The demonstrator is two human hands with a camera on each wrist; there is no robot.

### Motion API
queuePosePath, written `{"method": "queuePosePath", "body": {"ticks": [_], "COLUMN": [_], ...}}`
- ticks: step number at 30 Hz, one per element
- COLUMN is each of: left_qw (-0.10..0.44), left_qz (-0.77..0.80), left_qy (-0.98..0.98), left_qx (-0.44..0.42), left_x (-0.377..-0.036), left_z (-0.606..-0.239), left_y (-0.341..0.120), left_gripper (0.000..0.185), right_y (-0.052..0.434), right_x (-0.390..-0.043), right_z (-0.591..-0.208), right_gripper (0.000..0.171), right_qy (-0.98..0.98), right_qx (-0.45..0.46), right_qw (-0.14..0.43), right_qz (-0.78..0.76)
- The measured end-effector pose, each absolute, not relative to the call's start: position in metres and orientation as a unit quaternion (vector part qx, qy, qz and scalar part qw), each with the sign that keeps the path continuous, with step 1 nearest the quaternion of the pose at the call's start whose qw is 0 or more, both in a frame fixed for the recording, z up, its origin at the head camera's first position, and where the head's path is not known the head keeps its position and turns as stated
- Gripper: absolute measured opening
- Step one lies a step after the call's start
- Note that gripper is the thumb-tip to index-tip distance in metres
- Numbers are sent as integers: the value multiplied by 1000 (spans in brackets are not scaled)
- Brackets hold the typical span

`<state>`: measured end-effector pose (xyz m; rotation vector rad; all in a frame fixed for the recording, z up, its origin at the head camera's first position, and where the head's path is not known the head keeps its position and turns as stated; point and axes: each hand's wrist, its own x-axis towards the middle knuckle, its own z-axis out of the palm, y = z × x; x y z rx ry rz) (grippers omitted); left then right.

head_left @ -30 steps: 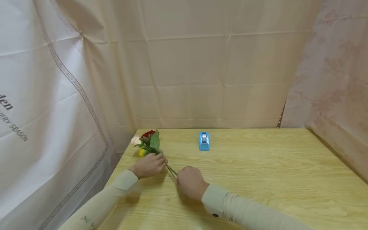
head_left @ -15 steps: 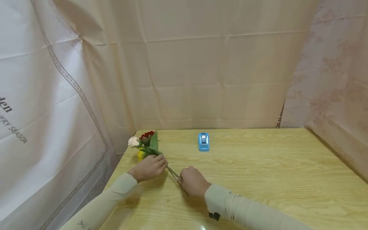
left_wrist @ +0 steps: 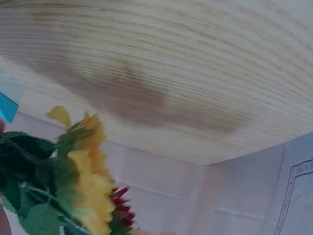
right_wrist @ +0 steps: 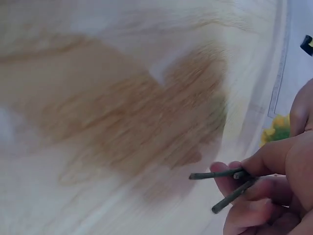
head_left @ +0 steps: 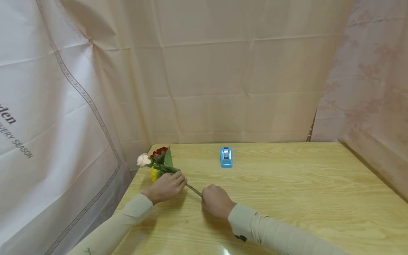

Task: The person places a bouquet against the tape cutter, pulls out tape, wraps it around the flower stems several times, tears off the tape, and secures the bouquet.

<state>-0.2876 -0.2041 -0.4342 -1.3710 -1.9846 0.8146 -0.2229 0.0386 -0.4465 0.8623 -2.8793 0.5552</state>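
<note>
Nearest the camera, the right hand [head_left: 216,201] is closed on the cut ends of the flower stems [head_left: 193,190]; the right wrist view shows 2 stem tips [right_wrist: 222,183] jutting past the curled fingers [right_wrist: 254,196], so the grip is a firm pinch with no gap.

At 10 o'clock from it, the left hand [head_left: 165,186] lies over the same stems higher up, fingers curled round them just below the leaves. Both hands rest on or just above the counter [head_left: 287,184]; contact cannot be confirmed.

Beyond the left hand, at 11 o'clock, the flower heads [head_left: 155,161] overhang the counter's far left corner: 1 pale, 1 red, 1 yellow. The left wrist view confirms the yellow bloom [left_wrist: 90,188] and green leaves [left_wrist: 29,161] close to that hand.

Further back, at 1 o'clock from the hands and well apart from them, stands a blue tape dispenser [head_left: 226,157]. A cloth backdrop [head_left: 223,71] closes the scene.

Assessment: the step in hand appears to be gathering the 3 stems into 1 aligned bunch. The next move calls for 1 hand to hold the bunch alone, without the stems splaying, so the other hand is free.
</note>
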Motion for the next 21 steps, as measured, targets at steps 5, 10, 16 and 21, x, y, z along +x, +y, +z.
{"method": "queuePosePath", "body": {"ticks": [5,10,16,21], "left_qw": [286,287,265,258], "left_qz": [302,288,295,288], "left_qy": [-754,-760,-775,-785], "left_qx": [-508,-507,-493,-484], "left_x": [-284,-278,-270,-267], "left_z": [-437,-439,-439,-438], "left_y": [-204,-203,-199,-194], "left_gripper": [26,25,23,20], "right_y": [44,51,60,68], "right_x": [-222,-223,-225,-228], "right_z": [-447,-451,-454,-455], "right_gripper": [17,18,13,13], "right_qy": [-936,-930,-925,-924], "right_qx": [310,330,335,325], "right_qw": [66,91,85,81], "right_qz": [153,137,155,187]}}
